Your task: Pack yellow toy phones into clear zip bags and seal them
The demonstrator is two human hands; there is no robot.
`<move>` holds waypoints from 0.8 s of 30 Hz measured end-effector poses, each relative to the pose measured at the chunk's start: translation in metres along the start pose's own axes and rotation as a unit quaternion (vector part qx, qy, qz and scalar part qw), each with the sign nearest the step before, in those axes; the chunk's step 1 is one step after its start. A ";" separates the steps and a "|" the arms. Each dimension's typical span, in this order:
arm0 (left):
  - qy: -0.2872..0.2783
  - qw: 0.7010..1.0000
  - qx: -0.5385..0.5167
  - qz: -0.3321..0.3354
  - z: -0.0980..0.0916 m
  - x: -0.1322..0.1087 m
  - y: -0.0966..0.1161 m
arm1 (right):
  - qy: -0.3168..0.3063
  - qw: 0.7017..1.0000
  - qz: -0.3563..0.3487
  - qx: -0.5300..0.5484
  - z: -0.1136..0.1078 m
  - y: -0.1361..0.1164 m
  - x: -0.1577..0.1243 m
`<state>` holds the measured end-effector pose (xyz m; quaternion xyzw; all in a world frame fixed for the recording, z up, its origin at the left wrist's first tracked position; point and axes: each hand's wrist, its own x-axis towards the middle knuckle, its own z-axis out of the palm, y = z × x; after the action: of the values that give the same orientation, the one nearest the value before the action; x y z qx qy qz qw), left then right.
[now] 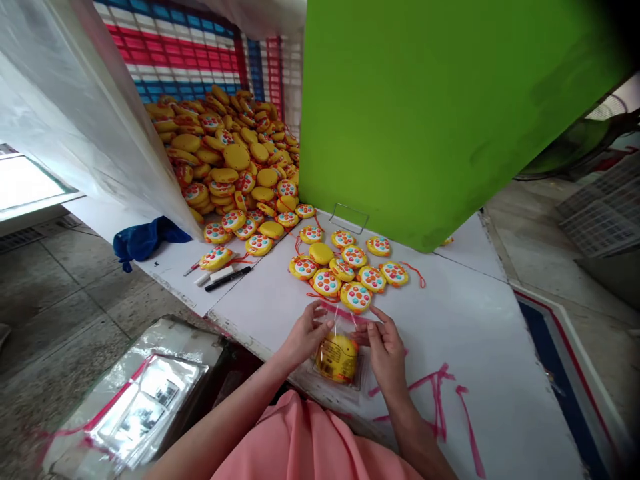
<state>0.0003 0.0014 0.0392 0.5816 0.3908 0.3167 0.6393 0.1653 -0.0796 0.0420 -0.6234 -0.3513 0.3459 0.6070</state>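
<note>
Low at the front of the white table, a clear plastic bag (pixel 361 381) with printed text holds a round yellow toy (pixel 338 360). My left hand (pixel 311 332) pinches the bag's upper left side between thumb and fingers. On the other side, my right hand (pixel 384 343) grips the upper right of the bag, its index finger stretched outward. A pink strip runs along the bag's top edge. Just beyond my hands lies a cluster of yellow toys (pixel 326 283) with coloured buttons and orange cords.
A large heap of the same toys (pixel 236 157) fills the back left beside a green panel (pixel 425 120). Markers (pixel 227 279) and a blue cloth (pixel 145 241) lie at left. Pink tape strips (pixel 440 403) are at right. Flat clear bags (pixel 145 407) rest on a box below.
</note>
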 end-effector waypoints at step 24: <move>-0.101 0.993 0.065 -0.015 0.002 0.013 -0.008 | 0.010 0.859 -0.200 -0.471 0.009 0.011 0.048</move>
<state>0.0082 0.0104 0.0295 0.6450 0.3526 0.2209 0.6410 0.1830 -0.0340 0.0302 -0.7546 -0.5831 0.0040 0.3008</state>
